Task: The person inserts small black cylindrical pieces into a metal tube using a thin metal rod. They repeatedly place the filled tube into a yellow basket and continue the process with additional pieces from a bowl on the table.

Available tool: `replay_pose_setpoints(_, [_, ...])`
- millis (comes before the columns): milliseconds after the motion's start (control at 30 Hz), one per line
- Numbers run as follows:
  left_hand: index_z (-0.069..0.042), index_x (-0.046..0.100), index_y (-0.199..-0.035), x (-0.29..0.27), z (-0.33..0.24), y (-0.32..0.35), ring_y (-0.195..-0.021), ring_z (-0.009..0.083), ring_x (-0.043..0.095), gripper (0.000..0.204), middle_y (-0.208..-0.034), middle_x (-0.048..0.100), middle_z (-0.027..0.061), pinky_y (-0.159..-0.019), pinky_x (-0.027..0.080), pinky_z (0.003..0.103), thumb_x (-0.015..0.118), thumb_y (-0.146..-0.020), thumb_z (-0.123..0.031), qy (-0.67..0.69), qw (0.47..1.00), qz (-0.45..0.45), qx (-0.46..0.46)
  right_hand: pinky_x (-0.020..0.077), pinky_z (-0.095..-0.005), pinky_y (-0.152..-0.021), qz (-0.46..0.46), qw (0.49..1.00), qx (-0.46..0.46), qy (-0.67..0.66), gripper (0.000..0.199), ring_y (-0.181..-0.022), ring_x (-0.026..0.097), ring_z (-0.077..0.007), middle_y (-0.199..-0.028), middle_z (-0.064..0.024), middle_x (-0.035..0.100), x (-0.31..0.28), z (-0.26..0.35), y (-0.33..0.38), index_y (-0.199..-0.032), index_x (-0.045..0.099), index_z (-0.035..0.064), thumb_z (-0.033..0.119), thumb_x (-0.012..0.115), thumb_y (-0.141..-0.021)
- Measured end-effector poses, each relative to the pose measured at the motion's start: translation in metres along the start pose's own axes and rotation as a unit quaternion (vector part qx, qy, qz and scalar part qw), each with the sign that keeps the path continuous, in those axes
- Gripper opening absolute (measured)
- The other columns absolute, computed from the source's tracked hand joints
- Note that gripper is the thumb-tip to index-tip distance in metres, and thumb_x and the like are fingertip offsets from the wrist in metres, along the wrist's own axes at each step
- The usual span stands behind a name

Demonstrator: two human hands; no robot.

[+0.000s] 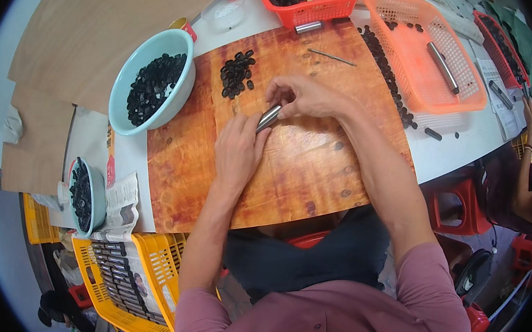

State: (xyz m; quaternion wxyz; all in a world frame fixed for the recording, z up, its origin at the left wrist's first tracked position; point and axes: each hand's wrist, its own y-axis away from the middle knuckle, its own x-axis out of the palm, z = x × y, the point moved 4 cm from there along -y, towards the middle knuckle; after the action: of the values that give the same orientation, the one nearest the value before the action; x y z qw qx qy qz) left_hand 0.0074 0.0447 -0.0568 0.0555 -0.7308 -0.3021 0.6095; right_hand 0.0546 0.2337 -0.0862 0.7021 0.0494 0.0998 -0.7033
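Observation:
My left hand [239,148] is closed around a short shiny metal tube [268,118] held at a slant over the wooden board [268,191]. At the tube's upper right end, the thumb and fingers of my right hand [304,96] are bent together; whatever they pinch is hidden. Just beyond my hands lies a loose pile of small black caps [237,74]. A thin metal rod [331,56] rests on the board farther right.
At left stand a light blue basin [120,106] of black pieces and a smaller basin [98,201]. A yellow crate [160,266] holds several tubes. Beyond the board sit a red basket [321,12] and an orange basket [430,106]. A co-worker's arm [527,153] shows at right.

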Motion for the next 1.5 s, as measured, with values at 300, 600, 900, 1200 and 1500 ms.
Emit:
replay_pose_setpoints(300, [-0.005,0.067,-0.109,-0.005,0.011,-0.014,-0.082,0.0330,0.061,0.029,-0.088,0.057,0.0127,-0.071,0.050,0.042,0.075,-0.085,-0.019,0.025,0.997,0.049,0.060,0.0516,-0.0456,-0.074,-0.287,0.902,0.114,0.301,0.026,-0.083,0.068,-0.0355,-0.089,-0.0207,0.069,0.012,0.009,-0.042,-0.100,0.065,-0.0004,0.024,0.063,-0.092])
replay_pose_setpoints(600, [-0.006,0.068,-0.110,0.001,0.018,-0.013,-0.084,0.0325,0.062,0.030,-0.089,0.059,0.0121,-0.073,0.050,0.042,0.076,-0.084,-0.020,0.076,0.996,0.054,0.011,0.0522,-0.0457,-0.076,-0.332,0.808,0.063,0.483,0.016,-0.083,0.067,-0.0367,-0.087,-0.0188,0.068,0.029,0.009,-0.049,-0.093,0.062,-0.0005,0.009,0.060,-0.080])
replay_pose_setpoints(900, [-0.004,0.068,-0.105,-0.001,0.017,-0.018,-0.083,0.0306,0.058,0.027,-0.087,0.056,0.0113,-0.072,0.048,0.040,0.077,-0.084,-0.018,0.091,0.995,0.048,-0.002,0.0485,-0.0457,-0.079,-0.321,0.818,0.087,0.468,0.018,-0.093,0.064,-0.0333,-0.094,-0.0183,0.066,0.030,0.012,-0.052,-0.096,0.060,0.0002,0.009,0.061,-0.080])
replay_pose_setpoints(1200, [-0.004,0.067,-0.101,0.005,0.015,-0.014,-0.076,0.0294,0.055,0.026,-0.083,0.053,0.0102,-0.066,0.044,0.040,0.078,-0.082,-0.018,0.069,0.996,0.046,0.043,0.0450,-0.0455,-0.083,-0.355,0.823,0.053,0.441,0.014,-0.089,0.062,-0.0330,-0.089,-0.0165,0.063,0.040,0.000,-0.041,-0.093,0.057,0.0030,0.007,0.060,-0.079])
replay_pose_setpoints(1500, [-0.008,0.068,-0.102,-0.001,0.015,-0.015,-0.082,0.0303,0.059,0.026,-0.088,0.057,0.0100,-0.071,0.047,0.040,0.078,-0.083,-0.022,0.059,0.998,0.011,0.022,0.0417,-0.0467,-0.083,-0.394,0.803,0.033,0.446,0.009,-0.089,0.061,-0.0340,-0.088,-0.0178,0.064,0.030,0.015,-0.043,-0.091,0.057,0.0031,0.010,0.058,-0.085])
